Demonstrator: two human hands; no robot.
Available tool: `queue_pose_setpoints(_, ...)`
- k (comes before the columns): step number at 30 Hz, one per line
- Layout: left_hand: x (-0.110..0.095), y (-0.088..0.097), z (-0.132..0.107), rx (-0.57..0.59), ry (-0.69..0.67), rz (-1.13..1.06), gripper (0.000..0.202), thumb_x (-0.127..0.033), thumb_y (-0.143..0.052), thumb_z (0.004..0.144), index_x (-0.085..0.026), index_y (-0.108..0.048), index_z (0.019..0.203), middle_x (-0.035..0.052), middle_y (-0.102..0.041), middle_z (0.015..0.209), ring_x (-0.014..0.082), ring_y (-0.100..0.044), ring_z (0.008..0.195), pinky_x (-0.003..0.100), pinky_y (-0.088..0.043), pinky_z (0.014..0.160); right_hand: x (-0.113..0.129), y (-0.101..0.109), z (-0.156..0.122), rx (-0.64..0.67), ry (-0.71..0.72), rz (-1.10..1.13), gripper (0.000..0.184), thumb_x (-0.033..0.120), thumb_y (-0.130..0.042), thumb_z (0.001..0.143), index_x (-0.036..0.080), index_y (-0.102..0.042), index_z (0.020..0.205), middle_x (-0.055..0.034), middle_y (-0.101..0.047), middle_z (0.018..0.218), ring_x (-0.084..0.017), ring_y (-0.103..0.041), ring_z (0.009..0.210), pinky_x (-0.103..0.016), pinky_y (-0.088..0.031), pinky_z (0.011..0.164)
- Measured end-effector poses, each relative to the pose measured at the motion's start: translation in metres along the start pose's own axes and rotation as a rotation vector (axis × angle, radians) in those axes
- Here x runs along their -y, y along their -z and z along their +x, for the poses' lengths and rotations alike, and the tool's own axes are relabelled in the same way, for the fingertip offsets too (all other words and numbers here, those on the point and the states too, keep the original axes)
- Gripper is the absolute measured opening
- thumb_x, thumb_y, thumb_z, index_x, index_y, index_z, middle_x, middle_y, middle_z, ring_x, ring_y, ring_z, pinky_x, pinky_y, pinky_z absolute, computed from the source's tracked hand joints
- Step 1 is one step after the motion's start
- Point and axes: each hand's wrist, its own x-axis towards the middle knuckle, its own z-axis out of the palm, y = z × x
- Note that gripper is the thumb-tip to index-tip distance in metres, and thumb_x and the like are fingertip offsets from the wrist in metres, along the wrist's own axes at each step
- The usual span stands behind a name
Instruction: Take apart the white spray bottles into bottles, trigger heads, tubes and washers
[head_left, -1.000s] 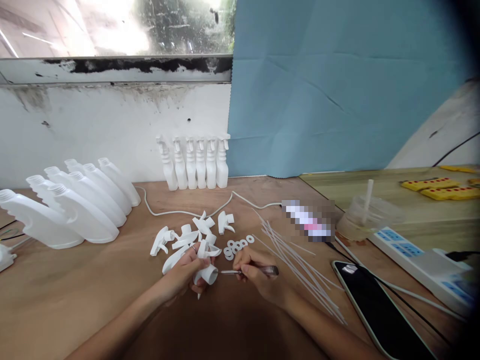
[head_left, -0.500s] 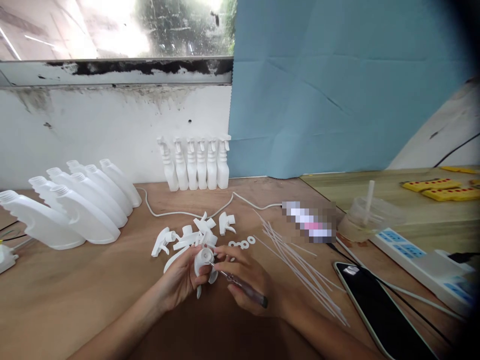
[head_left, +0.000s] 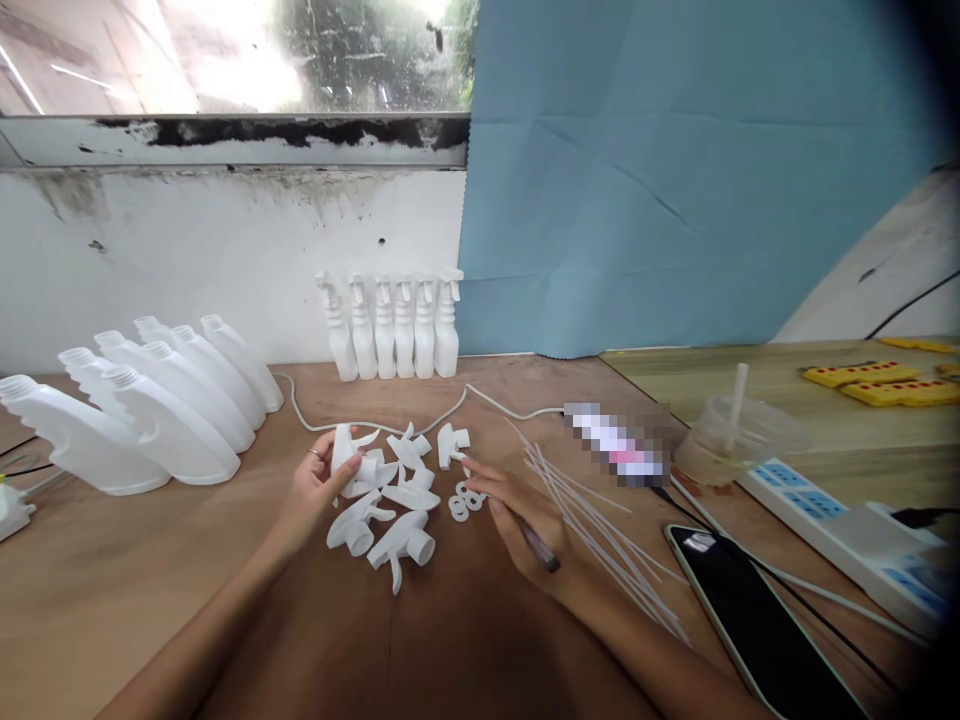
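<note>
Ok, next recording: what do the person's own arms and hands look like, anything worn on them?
The left hand is ungloved, with a thin, silvery-looking ring on one finger. The right hand is ungloved too, with no ring visible. Both forearms are bare as far as the picture shows: no sleeves, watch, bracelet or markings can be made out.

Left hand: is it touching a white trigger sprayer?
Touching. The head view shows the left hand gripping a white trigger sprayer, its thumb lying over the sprayer's near side.
</note>
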Motion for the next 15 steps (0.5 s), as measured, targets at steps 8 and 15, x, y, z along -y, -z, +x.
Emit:
queue_pose_setpoints(8,0.019,0.027,0.013,-0.074,-0.163,0.523,0.058,-0.050,-0.055,0.083,-0.020,-0.047,0.131,0.0099,-0.058,0.124,0.0264,-0.056,0.111,0.037,-0.045,0.093,0.002,0.002,0.000,-0.142,-0.230,0.085,0.026,0.018,-0.039,0.095,0.021,-0.064,0.102,-0.0029,-0.064,0.081,-0.017,-0.062,0.078,-0.030,-0.048,0.076)
queue_pose_setpoints(15,0.025,0.028,0.013,-0.034,-0.460,1.020,0.043,-0.045,-0.051,0.086,-0.023,-0.054,0.123,0.0077,-0.059,0.108,0.0268,-0.052,0.105,0.044,-0.040,0.094,0.004,0.000,0.000,-0.114,-0.219,0.104,0.024,0.018,-0.040,0.095,0.021,-0.064,0.099,-0.0025,-0.062,0.079,-0.016,-0.060,0.073,-0.029,-0.046,0.070)
